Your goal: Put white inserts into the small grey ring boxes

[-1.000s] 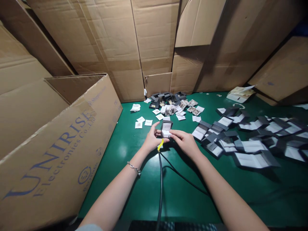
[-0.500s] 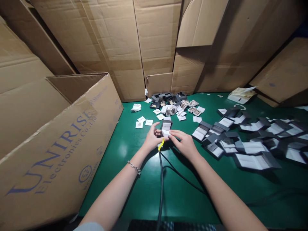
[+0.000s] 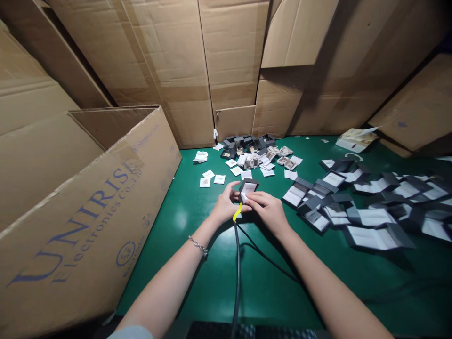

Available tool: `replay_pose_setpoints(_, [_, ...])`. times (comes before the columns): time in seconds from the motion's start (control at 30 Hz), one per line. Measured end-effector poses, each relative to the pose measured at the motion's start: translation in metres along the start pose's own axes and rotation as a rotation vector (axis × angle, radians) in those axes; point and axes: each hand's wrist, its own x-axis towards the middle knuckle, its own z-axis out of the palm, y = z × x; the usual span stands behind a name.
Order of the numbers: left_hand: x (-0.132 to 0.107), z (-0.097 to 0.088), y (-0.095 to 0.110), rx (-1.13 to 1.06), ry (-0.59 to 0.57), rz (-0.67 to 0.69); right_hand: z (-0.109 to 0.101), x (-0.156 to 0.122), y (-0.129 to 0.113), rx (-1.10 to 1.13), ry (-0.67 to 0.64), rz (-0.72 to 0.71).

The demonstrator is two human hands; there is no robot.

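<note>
A small dark grey jewellery box (image 3: 250, 186) with a white lining stands open between my hands, above the table. My left hand (image 3: 226, 202) grips it from the left, fingers behind and thumb in front. The fingers of my right hand (image 3: 266, 207) are pressed together at its white inner part, low in the box; the exact hold is partly hidden. Just below my left thumb is a yellow tag (image 3: 237, 214) on a black cable (image 3: 237, 263), which runs toward me over the green table (image 3: 197, 282).
Several open grey boxes (image 3: 374, 216) with white linings spread across the right. Dark boxes and pale inserts (image 3: 252, 161) are heaped at the back, with white cards (image 3: 219, 179) nearby. A large carton (image 3: 106, 202) stands at left; cardboard (image 3: 233, 56) walls the rear.
The jewellery box has tilted and shifted slightly right in my hands. The fingers of my right hand have moved a little over its white inner part.
</note>
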Motion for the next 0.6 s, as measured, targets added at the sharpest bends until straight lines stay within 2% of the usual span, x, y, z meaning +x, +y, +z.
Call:
replay_pose_setpoints(0.33, [0.001,-0.002,0.003,-0.036,-0.012,-0.017,0.003,0.003,0.000,-0.001,-0.016,0.010])
replay_pose_setpoints(0.6, [0.002,-0.007,0.021,-0.427,-0.004,-0.182,0.002,0.000,-0.002,-0.150,-0.138,-0.206])
